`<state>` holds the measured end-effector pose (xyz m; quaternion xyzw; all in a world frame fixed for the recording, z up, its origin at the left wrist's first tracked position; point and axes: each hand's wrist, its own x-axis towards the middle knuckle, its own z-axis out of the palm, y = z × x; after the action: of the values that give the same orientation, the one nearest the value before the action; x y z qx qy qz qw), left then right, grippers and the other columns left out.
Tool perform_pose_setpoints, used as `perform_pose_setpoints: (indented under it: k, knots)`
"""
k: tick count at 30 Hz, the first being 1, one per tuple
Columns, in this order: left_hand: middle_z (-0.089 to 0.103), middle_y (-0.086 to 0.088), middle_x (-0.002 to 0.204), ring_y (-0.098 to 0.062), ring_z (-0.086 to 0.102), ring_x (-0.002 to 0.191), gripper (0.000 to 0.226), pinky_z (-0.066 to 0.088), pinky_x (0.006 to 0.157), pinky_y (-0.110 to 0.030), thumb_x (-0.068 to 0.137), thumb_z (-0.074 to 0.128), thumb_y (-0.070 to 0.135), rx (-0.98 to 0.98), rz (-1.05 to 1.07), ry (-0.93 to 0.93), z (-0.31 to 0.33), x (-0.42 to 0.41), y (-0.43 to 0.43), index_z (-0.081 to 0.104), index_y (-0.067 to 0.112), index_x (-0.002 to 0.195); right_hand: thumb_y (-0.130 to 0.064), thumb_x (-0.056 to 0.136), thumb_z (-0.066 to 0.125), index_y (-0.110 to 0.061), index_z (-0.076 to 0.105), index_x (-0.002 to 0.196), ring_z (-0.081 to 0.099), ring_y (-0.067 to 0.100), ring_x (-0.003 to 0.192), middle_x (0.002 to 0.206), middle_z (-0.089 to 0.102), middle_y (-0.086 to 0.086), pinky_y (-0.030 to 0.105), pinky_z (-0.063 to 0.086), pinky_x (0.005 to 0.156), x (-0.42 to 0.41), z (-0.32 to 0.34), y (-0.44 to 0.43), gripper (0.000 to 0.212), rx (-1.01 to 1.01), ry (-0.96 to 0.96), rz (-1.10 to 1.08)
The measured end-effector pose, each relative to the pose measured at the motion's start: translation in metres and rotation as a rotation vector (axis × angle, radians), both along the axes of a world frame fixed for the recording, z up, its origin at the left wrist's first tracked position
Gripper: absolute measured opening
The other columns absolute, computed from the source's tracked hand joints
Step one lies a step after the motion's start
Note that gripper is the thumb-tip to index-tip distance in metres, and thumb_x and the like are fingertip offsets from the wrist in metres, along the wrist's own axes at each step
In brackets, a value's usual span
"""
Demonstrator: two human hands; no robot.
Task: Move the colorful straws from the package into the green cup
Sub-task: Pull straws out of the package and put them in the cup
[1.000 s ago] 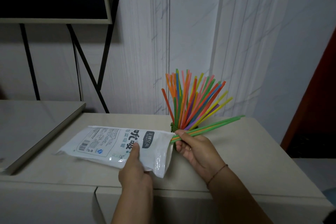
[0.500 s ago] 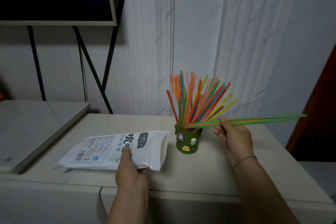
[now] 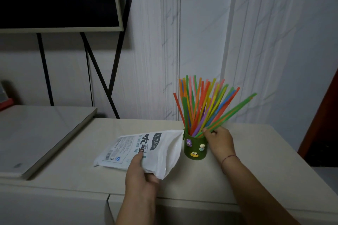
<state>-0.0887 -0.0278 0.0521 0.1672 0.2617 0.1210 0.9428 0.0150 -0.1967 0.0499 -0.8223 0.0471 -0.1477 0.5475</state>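
On the smooth beige countertop (image 3: 256, 151), the glossy white plastic package (image 3: 128, 148) now touches the left side of the green cup (image 3: 194, 147), its mouth lifted in the grip of the left hand (image 3: 140, 173). The right hand (image 3: 219, 139), at the cup's right rim, has tipped its pinched thin green straws (image 3: 232, 110) into the cup's fanned bundle (image 3: 199, 104).
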Motion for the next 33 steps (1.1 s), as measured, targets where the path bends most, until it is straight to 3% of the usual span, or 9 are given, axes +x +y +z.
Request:
perform_pose_setpoints:
  k: [3, 8, 17, 23, 26, 27, 29, 31, 33]
  knots:
    - [0.068, -0.005, 0.101, -0.017, 0.065, 0.083, 0.044, 0.052, 0.039, -0.026, 0.095, 0.049, 0.005, 0.013, -0.017, -0.048, 0.002, -0.001, 0.000, 0.051, 0.013, 0.138, -0.016, 0.085, 0.064, -0.015, 0.047, 0.053, 0.048, 0.016, 0.057, 0.055, 0.050, 0.001, 0.022, 0.033, 0.049, -0.002, -0.007, 0.001, 0.037, 0.026, 0.019, 0.007]
    - [0.068, -0.009, 0.099, -0.019, 0.065, 0.084, 0.045, 0.055, 0.044, -0.026, 0.094, 0.045, 0.002, 0.019, -0.051, -0.120, 0.008, -0.004, 0.004, 0.050, 0.008, 0.139, -0.024, 0.081, 0.069, -0.006, 0.061, 0.075, 0.058, 0.024, 0.067, 0.068, 0.061, 0.009, 0.030, 0.046, 0.068, -0.004, -0.002, 0.002, 0.020, 0.207, -0.048, -0.013]
    - [0.070, -0.014, 0.094, -0.025, 0.068, 0.078, 0.037, 0.058, 0.046, -0.032, 0.096, 0.044, 0.011, -0.049, -0.226, -0.172, 0.022, -0.015, 0.009, 0.057, 0.003, 0.129, -0.021, 0.086, 0.062, 0.004, 0.061, 0.077, 0.061, 0.032, 0.068, 0.067, 0.060, 0.015, 0.035, 0.050, 0.069, -0.002, -0.003, 0.002, 0.026, 0.154, -0.062, -0.065]
    - [0.074, -0.010, 0.096, -0.023, 0.074, 0.066, 0.030, 0.056, 0.046, -0.034, 0.098, 0.046, 0.020, 0.055, -0.211, -0.129, 0.016, -0.011, 0.005, 0.060, 0.013, 0.124, -0.020, 0.080, 0.069, -0.010, 0.054, 0.082, 0.056, 0.012, 0.051, 0.061, 0.059, 0.003, 0.018, 0.042, 0.054, -0.007, -0.002, 0.002, 0.018, 0.166, -0.002, -0.019]
    - [0.075, -0.007, 0.107, -0.023, 0.071, 0.097, 0.031, 0.056, 0.078, -0.042, 0.100, 0.047, 0.025, 0.193, -0.149, -0.129, 0.012, -0.008, -0.001, 0.059, 0.015, 0.127, -0.017, 0.076, 0.074, -0.013, 0.045, 0.102, 0.056, 0.014, 0.053, 0.074, 0.061, 0.009, 0.017, 0.042, 0.041, -0.017, 0.001, -0.002, 0.039, 0.302, 0.095, 0.026]
    - [0.074, -0.006, 0.110, -0.022, 0.070, 0.101, 0.033, 0.055, 0.082, -0.041, 0.100, 0.048, 0.025, 0.244, -0.099, -0.135, 0.011, -0.006, -0.002, 0.058, 0.015, 0.129, -0.015, 0.077, 0.073, -0.011, 0.044, 0.105, 0.053, 0.014, 0.050, 0.070, 0.058, 0.010, 0.018, 0.041, 0.039, -0.022, 0.001, -0.005, 0.040, 0.346, 0.142, 0.050]
    - [0.075, -0.001, 0.108, -0.015, 0.073, 0.093, 0.032, 0.056, 0.072, -0.031, 0.099, 0.050, 0.026, 0.372, 0.033, -0.133, 0.009, -0.003, -0.004, 0.057, 0.017, 0.129, -0.011, 0.083, 0.066, -0.003, 0.053, 0.096, 0.047, 0.012, 0.044, 0.061, 0.051, 0.009, 0.018, 0.040, 0.037, -0.033, 0.004, -0.007, 0.021, 0.482, 0.270, 0.117]
    - [0.072, 0.000, 0.115, -0.012, 0.071, 0.093, 0.031, 0.055, 0.073, -0.030, 0.099, 0.050, 0.028, 0.531, 0.178, -0.125, 0.008, -0.001, -0.006, 0.056, 0.023, 0.129, -0.017, 0.088, 0.060, -0.005, 0.057, 0.081, 0.051, 0.013, 0.051, 0.065, 0.053, 0.008, 0.022, 0.048, 0.045, -0.046, 0.006, -0.002, 0.014, 0.714, 0.438, 0.192]
    - [0.070, 0.006, 0.116, -0.010, 0.069, 0.099, 0.026, 0.054, 0.082, -0.033, 0.097, 0.052, 0.033, 0.703, 0.312, -0.117, 0.008, -0.001, -0.009, 0.056, 0.033, 0.123, -0.028, 0.090, 0.057, -0.006, 0.061, 0.089, 0.055, 0.018, 0.061, 0.084, 0.062, 0.012, 0.032, 0.053, 0.062, -0.058, 0.008, 0.011, 0.023, 0.932, 0.621, 0.281]
